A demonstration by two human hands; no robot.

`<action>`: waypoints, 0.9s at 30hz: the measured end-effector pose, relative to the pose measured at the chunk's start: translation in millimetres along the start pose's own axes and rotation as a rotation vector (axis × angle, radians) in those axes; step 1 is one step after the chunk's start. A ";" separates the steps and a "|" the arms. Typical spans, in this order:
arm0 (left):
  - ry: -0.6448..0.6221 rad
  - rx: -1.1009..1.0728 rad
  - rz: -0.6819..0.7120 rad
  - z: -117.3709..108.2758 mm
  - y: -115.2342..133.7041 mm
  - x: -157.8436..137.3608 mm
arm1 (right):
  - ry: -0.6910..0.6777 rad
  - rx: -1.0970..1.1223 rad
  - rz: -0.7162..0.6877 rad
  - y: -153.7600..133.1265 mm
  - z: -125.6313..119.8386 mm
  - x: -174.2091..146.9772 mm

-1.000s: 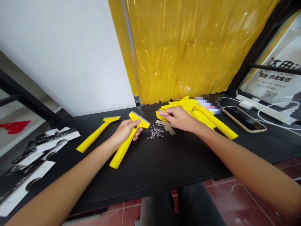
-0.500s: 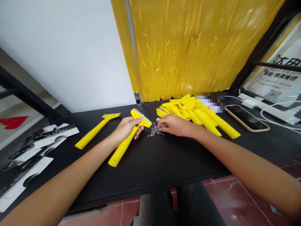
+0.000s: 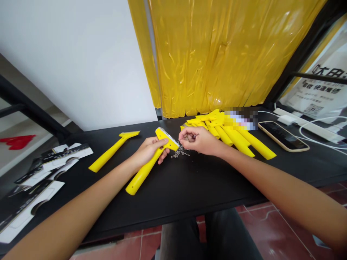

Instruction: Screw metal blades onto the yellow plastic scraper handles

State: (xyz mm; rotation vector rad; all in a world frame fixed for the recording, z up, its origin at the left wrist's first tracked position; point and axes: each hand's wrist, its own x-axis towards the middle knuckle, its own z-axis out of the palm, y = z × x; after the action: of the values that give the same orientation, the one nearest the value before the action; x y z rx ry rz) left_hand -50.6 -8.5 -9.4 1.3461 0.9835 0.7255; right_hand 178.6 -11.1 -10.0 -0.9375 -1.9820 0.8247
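Note:
My left hand [image 3: 151,150] is closed round the neck of a yellow scraper [image 3: 142,173], its metal-edged head pointing up and to the right. Close to that head, my right hand [image 3: 199,140] is held in a pinch, thumb against fingers. Whatever lies between those fingertips is too small to make out. Below the right hand, small metal screws and nuts [image 3: 177,153] lie scattered on the black table [image 3: 200,187]. A second yellow scraper [image 3: 112,151] rests on the table left of my left hand.
Several yellow scrapers [image 3: 238,139] are heaped behind my right hand. Farther right lie a phone [image 3: 283,135] and a white power strip [image 3: 311,124] with cables. Printed cardboard sleeves [image 3: 46,195] are piled at the left. Yellow plastic sheeting [image 3: 217,57] hangs behind the table.
My right hand has lifted slightly from the small hardware and come nearer the scraper's head, fingers still pinched. My left hand keeps its hold on the scraper, shifted slightly right.

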 end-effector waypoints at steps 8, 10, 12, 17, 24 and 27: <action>0.043 -0.005 -0.002 -0.9 2.5 0.3 | -0.072 -0.156 -0.057 0.3 1.5 0.2; 0.106 -0.017 0.016 -2.4 4.5 0.8 | -0.103 -0.266 -0.068 6.8 -5.6 1.9; 0.158 -0.034 0.027 -4.1 5.2 1.9 | -0.151 -0.352 -0.037 12.7 -12.9 3.1; 0.167 -0.035 0.027 -6.6 1.3 5.1 | -0.299 -0.415 -0.024 18.6 -21.6 2.6; 0.152 -0.016 0.025 -6.0 -2.2 5.6 | -0.378 -0.413 -0.168 14.0 -14.3 0.0; 0.148 -0.029 0.024 -5.8 -2.4 5.4 | -0.411 -0.441 -0.184 14.0 -13.4 -0.8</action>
State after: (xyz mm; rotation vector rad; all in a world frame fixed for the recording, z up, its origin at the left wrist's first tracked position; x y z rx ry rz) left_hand -53.7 -1.4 -12.4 1.2953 1.0712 0.8644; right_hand 194.7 -1.5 -14.9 -0.8538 -2.6354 0.5097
